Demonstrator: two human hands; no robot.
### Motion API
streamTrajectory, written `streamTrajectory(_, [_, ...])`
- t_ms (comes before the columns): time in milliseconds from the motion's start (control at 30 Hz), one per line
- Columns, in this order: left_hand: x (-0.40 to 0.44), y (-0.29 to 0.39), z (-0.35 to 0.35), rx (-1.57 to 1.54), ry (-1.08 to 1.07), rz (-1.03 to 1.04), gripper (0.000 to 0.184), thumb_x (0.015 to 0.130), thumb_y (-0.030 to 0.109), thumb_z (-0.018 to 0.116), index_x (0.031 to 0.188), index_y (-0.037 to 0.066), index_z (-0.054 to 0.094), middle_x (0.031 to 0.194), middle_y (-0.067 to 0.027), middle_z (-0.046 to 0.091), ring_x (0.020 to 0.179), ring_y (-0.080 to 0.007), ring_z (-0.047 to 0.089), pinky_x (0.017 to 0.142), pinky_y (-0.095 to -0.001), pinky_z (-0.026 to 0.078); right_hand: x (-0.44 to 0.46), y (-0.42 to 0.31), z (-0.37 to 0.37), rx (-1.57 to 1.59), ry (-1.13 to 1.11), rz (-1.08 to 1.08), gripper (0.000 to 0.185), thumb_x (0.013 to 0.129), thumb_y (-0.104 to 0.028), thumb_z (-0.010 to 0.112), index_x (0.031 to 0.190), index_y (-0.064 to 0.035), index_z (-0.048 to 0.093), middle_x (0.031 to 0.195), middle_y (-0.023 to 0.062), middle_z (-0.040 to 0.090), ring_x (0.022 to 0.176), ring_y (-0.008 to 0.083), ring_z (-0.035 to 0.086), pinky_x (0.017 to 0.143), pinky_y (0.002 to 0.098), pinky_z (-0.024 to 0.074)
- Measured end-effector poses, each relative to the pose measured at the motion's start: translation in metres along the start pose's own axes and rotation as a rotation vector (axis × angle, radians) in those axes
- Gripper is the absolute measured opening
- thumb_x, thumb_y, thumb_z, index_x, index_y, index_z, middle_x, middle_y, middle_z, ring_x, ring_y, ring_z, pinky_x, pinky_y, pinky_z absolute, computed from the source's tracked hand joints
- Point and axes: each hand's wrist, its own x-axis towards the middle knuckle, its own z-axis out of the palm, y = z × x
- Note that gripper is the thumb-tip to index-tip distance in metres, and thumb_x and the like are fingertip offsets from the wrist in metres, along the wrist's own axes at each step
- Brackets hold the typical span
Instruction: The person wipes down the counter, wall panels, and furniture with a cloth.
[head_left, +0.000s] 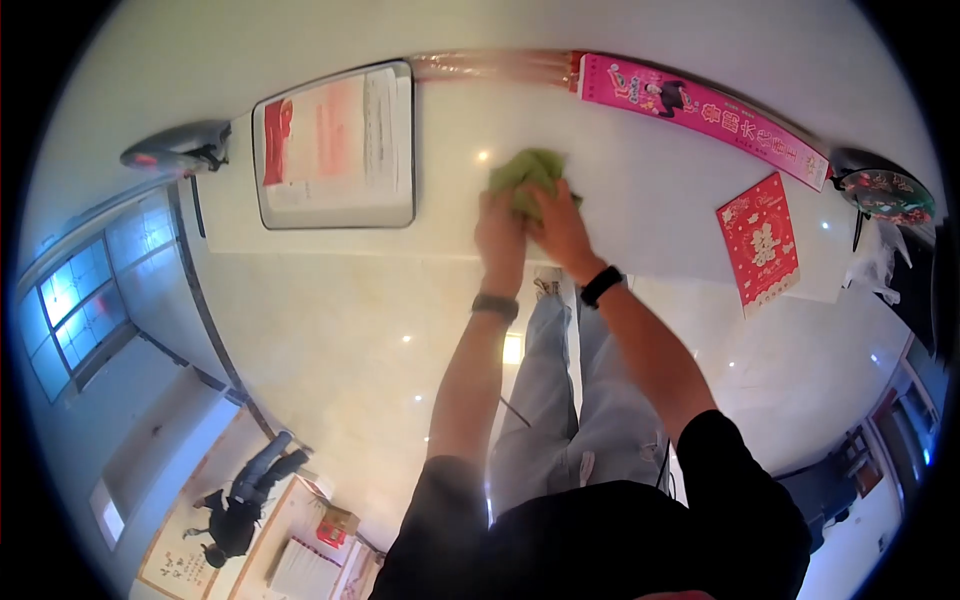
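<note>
A crumpled green cloth (537,168) is bunched up over the white table (350,243), near its front edge. My left hand (499,228) has its fingers closed on the cloth's left side. On the other side my right hand (562,230) grips the same cloth, its fingers bent over the folds. The two hands are close together and slightly blurred. Whether the cloth's underside touches the tabletop is hidden.
Left of the hands lies a metal-rimmed tray (412,150) with printed papers. A long pink box (700,115) and a clear-wrapped bundle (495,67) line the back. A red card (760,243) overhangs the front edge at right. Another person (240,510) is far off, lower left.
</note>
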Motion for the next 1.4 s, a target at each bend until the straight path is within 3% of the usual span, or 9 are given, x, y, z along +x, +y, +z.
streamTrajectory(67, [0.003,-0.001,0.029,-0.063,0.092,0.106,0.04,0.079,0.005,0.059,0.118,0.011,0.06,0.113,-0.0149,0.057,0.092,-0.0362,0.062,0.071,-0.0462,0.052,0.005,0.024,-0.011,-0.048,0.08,-0.076,0.056,0.075,-0.006,0.067,0.129,-0.0093,0.049,0.123,0.0299,0.042,0.111,0.0494,0.047,0.097,0.0487,0.0433])
streamTrajectory(167, [-0.002,0.044,0.049,-0.097,-0.058,0.09,0.034,0.078,0.005,0.059,0.112,0.011,0.061,0.113,-0.0144,0.057,0.089,-0.0368,0.062,0.071,-0.0457,0.053,-0.013,0.051,-0.047,-0.195,0.227,-0.14,0.053,0.075,-0.012,0.068,0.125,-0.007,0.05,0.115,0.025,0.046,0.103,0.0461,0.05,0.088,0.0487,0.0473])
streamTrajectory(400, [-0.084,0.069,0.064,-0.113,-0.352,0.162,0.024,0.085,0.008,0.054,0.108,0.009,0.058,0.114,-0.0128,0.054,0.089,-0.0366,0.064,0.072,-0.0455,0.054,-0.119,0.076,-0.061,-0.222,0.205,0.101,0.053,0.075,-0.008,0.067,0.125,-0.0089,0.048,0.115,0.0216,0.048,0.108,0.0443,0.048,0.088,0.0495,0.0448])
streamTrajectory(667, [-0.1,-0.055,-0.016,0.05,-0.202,-0.047,0.033,0.079,0.007,0.057,0.112,0.01,0.058,0.111,-0.0125,0.056,0.086,-0.0386,0.062,0.069,-0.0478,0.052,-0.096,0.012,0.052,-0.148,0.067,-0.17,0.051,0.074,-0.012,0.069,0.122,-0.0098,0.049,0.118,0.0215,0.044,0.11,0.0436,0.049,0.09,0.0491,0.0458])
streamTrajectory(733, [-0.087,-0.067,-0.042,0.161,-0.197,-0.056,0.034,0.081,0.006,0.055,0.114,0.01,0.056,0.108,-0.0124,0.056,0.083,-0.0385,0.062,0.066,-0.048,0.052,-0.082,-0.028,0.064,-0.155,-0.044,0.02,0.046,0.074,-0.008,0.067,0.117,-0.0066,0.053,0.117,0.0219,0.048,0.112,0.0422,0.049,0.092,0.0482,0.045])
streamTrajectory(867, [-0.075,-0.068,-0.054,0.246,-0.24,0.106,0.03,0.083,0.007,0.056,0.113,0.01,0.055,0.106,-0.0119,0.056,0.08,-0.0371,0.063,0.063,-0.0476,0.052,-0.084,-0.031,0.078,-0.038,0.058,0.046,0.044,0.074,-0.009,0.066,0.117,-0.0067,0.053,0.114,0.0208,0.048,0.11,0.0402,0.05,0.091,0.0482,0.0459])
streamTrajectory(1067, [-0.088,-0.028,0.015,0.33,-0.548,0.257,0.026,0.084,0.01,0.057,0.11,0.011,0.054,0.104,-0.012,0.057,0.08,-0.0327,0.065,0.059,-0.0428,0.053,-0.125,0.026,0.018,-0.216,-0.007,0.148,0.046,0.075,-0.011,0.067,0.118,-0.0081,0.05,0.115,0.0208,0.048,0.105,0.0413,0.054,0.081,0.0499,0.0503])
streamTrajectory(1167, [-0.113,0.005,0.063,0.176,-0.352,0.539,0.027,0.082,0.01,0.057,0.109,0.01,0.053,0.099,-0.0134,0.058,0.078,-0.0328,0.064,0.06,-0.0443,0.053,-0.147,0.056,-0.028,-0.227,0.047,0.297,0.045,0.076,-0.013,0.068,0.117,-0.0098,0.05,0.116,0.022,0.047,0.104,0.0424,0.055,0.078,0.0517,0.0511])
streamTrajectory(1400, [-0.135,0.08,0.116,0.066,-0.433,0.438,0.018,0.083,0.008,0.057,0.101,0.01,0.055,0.097,-0.0131,0.06,0.073,-0.034,0.066,0.059,-0.0435,0.054,-0.176,0.101,-0.094,-0.184,0.172,0.249,0.041,0.077,-0.014,0.067,0.115,-0.0105,0.051,0.117,0.02,0.049,0.102,0.0422,0.055,0.081,0.0499,0.0498])
